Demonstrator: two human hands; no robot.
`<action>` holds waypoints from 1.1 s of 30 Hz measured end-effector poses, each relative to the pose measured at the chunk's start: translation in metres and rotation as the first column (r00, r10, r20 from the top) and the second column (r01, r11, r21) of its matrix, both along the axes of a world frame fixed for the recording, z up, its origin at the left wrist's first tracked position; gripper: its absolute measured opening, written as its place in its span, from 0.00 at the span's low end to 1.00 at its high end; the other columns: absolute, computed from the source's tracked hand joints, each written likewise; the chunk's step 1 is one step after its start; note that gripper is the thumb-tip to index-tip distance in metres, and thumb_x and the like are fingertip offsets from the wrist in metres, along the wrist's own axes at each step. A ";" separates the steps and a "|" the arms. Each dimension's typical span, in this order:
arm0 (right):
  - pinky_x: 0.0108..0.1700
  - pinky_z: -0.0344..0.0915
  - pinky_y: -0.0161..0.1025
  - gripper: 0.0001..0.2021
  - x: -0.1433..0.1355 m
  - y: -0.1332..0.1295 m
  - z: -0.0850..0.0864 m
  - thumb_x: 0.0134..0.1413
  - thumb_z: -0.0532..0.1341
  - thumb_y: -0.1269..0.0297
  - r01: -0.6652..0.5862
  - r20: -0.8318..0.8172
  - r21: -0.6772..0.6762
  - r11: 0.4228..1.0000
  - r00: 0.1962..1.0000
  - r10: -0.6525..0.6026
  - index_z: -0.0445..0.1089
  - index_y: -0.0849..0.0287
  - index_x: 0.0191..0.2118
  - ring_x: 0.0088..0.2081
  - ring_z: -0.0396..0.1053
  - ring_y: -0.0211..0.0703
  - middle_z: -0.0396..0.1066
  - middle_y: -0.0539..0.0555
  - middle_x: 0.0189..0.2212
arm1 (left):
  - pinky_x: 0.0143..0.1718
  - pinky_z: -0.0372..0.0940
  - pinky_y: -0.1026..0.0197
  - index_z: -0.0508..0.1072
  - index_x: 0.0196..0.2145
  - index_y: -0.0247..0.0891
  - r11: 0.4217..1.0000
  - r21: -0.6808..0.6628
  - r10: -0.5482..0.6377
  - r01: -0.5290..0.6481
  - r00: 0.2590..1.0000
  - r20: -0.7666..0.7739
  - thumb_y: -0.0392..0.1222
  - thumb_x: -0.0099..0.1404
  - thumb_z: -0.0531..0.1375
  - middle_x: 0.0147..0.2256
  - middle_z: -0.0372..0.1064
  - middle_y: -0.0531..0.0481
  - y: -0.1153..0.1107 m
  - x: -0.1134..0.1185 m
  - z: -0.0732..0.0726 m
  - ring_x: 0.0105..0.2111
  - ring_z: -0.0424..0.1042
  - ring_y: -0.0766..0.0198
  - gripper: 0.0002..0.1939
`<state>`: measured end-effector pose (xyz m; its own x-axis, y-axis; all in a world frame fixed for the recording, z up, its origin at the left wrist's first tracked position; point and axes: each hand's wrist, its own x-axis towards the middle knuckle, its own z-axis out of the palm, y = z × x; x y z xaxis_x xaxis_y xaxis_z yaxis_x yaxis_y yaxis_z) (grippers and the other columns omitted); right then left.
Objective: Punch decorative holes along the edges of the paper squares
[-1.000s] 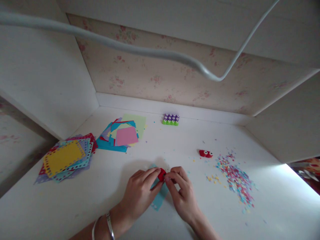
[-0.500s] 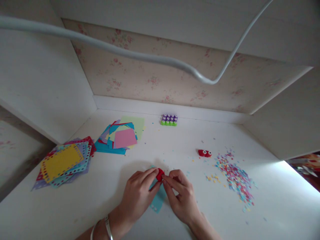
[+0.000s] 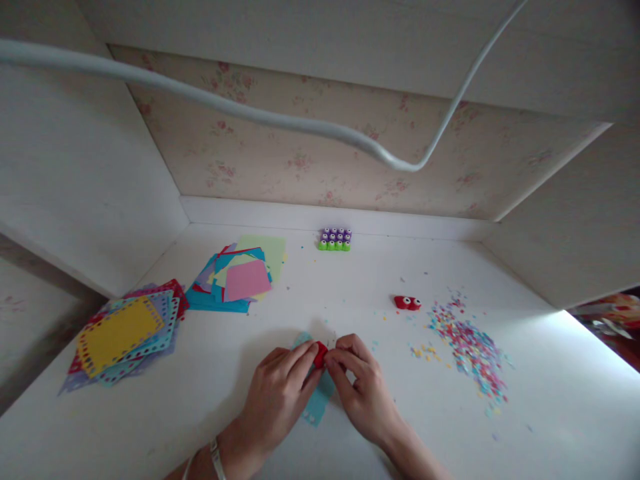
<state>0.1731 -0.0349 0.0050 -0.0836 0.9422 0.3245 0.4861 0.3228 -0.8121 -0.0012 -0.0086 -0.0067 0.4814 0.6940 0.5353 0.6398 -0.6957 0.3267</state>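
My left hand [image 3: 280, 397] is closed around a small red craft punch [image 3: 320, 355], low in the middle of the view. Thumb and fingertip of my right hand [image 3: 365, 393] are pinched together at the punch's right edge; whatever lies between them is too small to make out. Beneath both hands lies a light blue strip of paper [image 3: 315, 408] with punched holes along its near end, partly covered by the left hand. Two more red punches [image 3: 407, 303] rest side by side further right.
Punched paper cards [image 3: 120, 327] are piled at the left, with coloured paper sheets [image 3: 247, 280] behind them. Purple and green punches [image 3: 335, 240] stand in rows near the wall. Paper confetti [image 3: 467, 347] is scattered at the right. A white cable [image 3: 300, 123] crosses above.
My right index finger has drawn back from the punch's face into a pinch with the thumb at its edge. The left hand keeps its hold. The view has shifted slightly.
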 end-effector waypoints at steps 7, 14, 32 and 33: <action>0.39 0.69 0.38 0.11 0.001 0.001 -0.001 0.68 0.52 0.68 -0.023 0.022 -0.003 1.000 1.000 0.023 0.70 0.58 0.37 0.37 0.67 0.41 0.65 0.55 0.36 | 0.41 0.74 0.53 0.72 0.50 0.37 1.000 -0.022 -0.005 0.005 1.000 0.001 0.39 0.71 0.57 0.46 0.77 0.45 0.000 0.002 -0.004 0.39 0.78 0.56 0.12; 0.39 0.69 0.37 0.08 0.006 0.003 -0.001 0.66 0.54 0.70 0.036 0.065 0.092 0.995 0.997 -0.042 0.71 0.57 0.39 0.37 0.68 0.41 0.65 0.55 0.36 | 0.42 0.75 0.53 0.71 0.52 0.37 0.999 -0.033 0.014 -0.011 0.998 0.065 0.42 0.71 0.58 0.47 0.77 0.44 0.005 -0.002 -0.008 0.42 0.78 0.55 0.14; 0.35 0.66 0.39 0.10 0.014 -0.006 -0.004 0.61 0.56 0.74 -0.104 0.343 0.216 0.971 0.939 0.024 0.71 0.58 0.45 0.32 0.66 0.40 0.67 0.57 0.39 | 0.52 0.72 0.58 0.69 0.55 0.42 0.918 -0.373 -0.028 0.136 0.959 0.281 0.37 0.71 0.55 0.50 0.75 0.49 0.006 0.001 -0.008 0.49 0.75 0.61 0.16; 0.35 0.66 0.39 0.10 0.013 -0.006 -0.004 0.61 0.55 0.73 -0.099 0.347 0.211 0.973 0.938 0.020 0.71 0.58 0.45 0.33 0.66 0.40 0.67 0.57 0.38 | 0.52 0.72 0.58 0.69 0.55 0.42 0.919 -0.368 -0.034 0.141 0.959 0.281 0.37 0.72 0.55 0.50 0.75 0.48 0.006 0.001 -0.008 0.49 0.75 0.61 0.16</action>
